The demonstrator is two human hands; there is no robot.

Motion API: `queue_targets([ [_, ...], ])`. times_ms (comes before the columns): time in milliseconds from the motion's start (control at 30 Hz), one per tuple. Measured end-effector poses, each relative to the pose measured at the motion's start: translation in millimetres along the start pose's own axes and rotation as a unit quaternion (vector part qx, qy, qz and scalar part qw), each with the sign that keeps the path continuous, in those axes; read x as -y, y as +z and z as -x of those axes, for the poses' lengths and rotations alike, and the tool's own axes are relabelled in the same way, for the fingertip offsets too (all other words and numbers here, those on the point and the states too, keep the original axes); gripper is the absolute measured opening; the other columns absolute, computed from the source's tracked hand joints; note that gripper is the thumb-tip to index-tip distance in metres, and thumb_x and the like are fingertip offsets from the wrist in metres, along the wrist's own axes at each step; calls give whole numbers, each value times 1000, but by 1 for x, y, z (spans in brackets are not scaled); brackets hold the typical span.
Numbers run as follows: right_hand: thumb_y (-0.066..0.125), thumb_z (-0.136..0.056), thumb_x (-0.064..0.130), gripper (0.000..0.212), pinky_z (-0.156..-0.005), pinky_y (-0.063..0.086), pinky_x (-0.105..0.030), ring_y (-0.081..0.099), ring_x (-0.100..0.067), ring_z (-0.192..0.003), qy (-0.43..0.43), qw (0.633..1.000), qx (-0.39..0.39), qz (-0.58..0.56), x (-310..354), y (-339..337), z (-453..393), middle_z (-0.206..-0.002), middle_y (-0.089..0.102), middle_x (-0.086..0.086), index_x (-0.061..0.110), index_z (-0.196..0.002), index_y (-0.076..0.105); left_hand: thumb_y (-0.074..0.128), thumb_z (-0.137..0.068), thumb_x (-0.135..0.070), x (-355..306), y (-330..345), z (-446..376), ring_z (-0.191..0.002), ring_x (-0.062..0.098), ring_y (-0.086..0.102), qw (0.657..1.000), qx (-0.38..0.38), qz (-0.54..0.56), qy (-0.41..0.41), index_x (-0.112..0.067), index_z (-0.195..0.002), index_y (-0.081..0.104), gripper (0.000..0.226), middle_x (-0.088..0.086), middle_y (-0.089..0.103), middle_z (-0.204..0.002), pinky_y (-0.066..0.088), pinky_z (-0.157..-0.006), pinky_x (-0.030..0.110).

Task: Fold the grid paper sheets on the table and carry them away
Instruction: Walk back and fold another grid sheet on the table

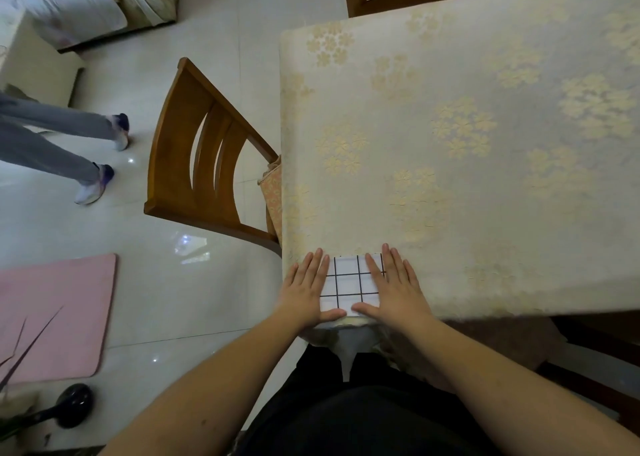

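The grid paper (pixel 348 284) lies flat on the table (pixel 485 144), at the near corner just beside the table's near edge; it shows as a small white folded block with black grid lines. The left hand (pixel 306 289) lies flat with fingers straight, pressing on the left side of the paper; its thumb runs along the paper's near edge. The right hand (pixel 391 284) lies flat in the same way on the right side; its thumb meets the near edge opposite the left thumb; neither hand curls round anything. The table carries a cream cloth with a pale yellow flower pattern; no container is visible on it. A wooden chair (pixel 204 158) stands just beside the table's left edge. On the tiled floor lies a pink mat (pixel 59 313); another person's legs (pixel 52 144) show at far left.
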State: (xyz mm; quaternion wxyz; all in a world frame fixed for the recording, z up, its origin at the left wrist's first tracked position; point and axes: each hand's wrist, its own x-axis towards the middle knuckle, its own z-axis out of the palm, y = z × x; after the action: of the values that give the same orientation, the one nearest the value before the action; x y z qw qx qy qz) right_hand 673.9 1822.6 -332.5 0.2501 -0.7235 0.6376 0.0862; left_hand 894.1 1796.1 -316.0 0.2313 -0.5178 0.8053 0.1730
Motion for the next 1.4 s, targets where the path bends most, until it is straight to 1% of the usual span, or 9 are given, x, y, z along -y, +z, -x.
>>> queue_targets([
  [267, 4, -54, 97, 123, -119, -12, -40, -25, -18, -146, -41, 998, 35, 44, -44, -17, 18, -155, -36, 2, 26, -150, -25, 25, -76, -89, 2, -3, 1, -143, 23, -32, 1000, 10, 1, 3, -15, -148, -29, 117, 4, -37, -155, -15, -118, 42],
  [367, 8, -52, 97, 127, -118, -11, -40, -21, -19, -148, -39, 997, 51, 37, -39, -23, 19, -157, -32, 1, 25, -152, -22, 29, -76, -88, 4, -9, 4, -145, 24, -29, 1000, 17, 13, 20, -15, -149, -28, 118, 5, -34, -156, -12, -119, 43],
  [433, 22, -62, 95, 124, -118, -8, -40, -17, -21, -149, -5, 999, 49, 13, -32, -31, 22, -160, -24, -2, 22, -153, -18, 30, -80, -85, 9, -14, 6, -148, 23, -21, 998, 12, 49, 23, -16, -151, -24, 112, 5, -29, -159, -10, -118, 41],
  [567, 36, -94, 63, 83, -121, 2, -43, 3, -21, -151, 82, 996, -16, -42, -10, -49, 33, -164, 2, -3, 19, -156, 2, 33, -84, -80, 23, -25, 21, -150, 22, -11, 993, -19, 119, -15, -20, -154, -16, 105, 3, -20, -162, -3, -119, 41],
  [667, 40, -98, 51, 64, -120, 9, -41, 20, -18, -147, 66, 996, -11, -59, 24, -68, 45, -160, 25, 0, 21, -153, 22, 34, -87, -76, 35, -40, 48, -151, 21, -6, 989, -34, 140, -15, -22, -155, -12, 98, 0, -14, -163, -1, -119, 40],
  [867, 39, -101, 41, 48, -116, 23, -34, 36, -15, -138, -36, 999, -15, -27, 133, -100, 66, -153, 39, 5, 26, -146, 38, 28, -95, -67, 83, -70, 124, -149, 19, 16, 979, -82, 184, -20, -26, -154, 23, 72, -2, 20, -162, 13, -120, 41],
  [967, 39, -101, 36, 42, -111, 31, -31, 45, -14, -131, -69, 995, -49, -49, 194, -106, 74, -146, 48, 6, 28, -142, 45, 26, -96, -65, 110, -78, 171, -150, 20, 13, 978, -108, 171, -41, -24, -153, 23, 70, 0, 19, -162, 13, -121, 42],
  [1200, 42, -99, 35, 41, -105, 36, -29, 50, -12, -123, -119, 984, -128, -5, 317, -109, 88, -138, 53, 9, 27, -138, 50, 25, -98, -59, 181, -79, 268, -146, 23, 21, 973, -180, 95, -111, -25, -151, 27, 63, 2, 27, -158, 22, -117, 43],
  [1400, 38, -100, 42, 45, -115, 26, -33, 37, -12, -136, -149, 976, -149, 47, 393, -115, 92, -145, 44, 9, 29, -142, 44, 27, -99, -57, 239, -88, 318, -139, 22, 35, 966, -184, 90, -157, -26, -151, 25, 61, 1, 35, -153, 31, -112, 43],
])
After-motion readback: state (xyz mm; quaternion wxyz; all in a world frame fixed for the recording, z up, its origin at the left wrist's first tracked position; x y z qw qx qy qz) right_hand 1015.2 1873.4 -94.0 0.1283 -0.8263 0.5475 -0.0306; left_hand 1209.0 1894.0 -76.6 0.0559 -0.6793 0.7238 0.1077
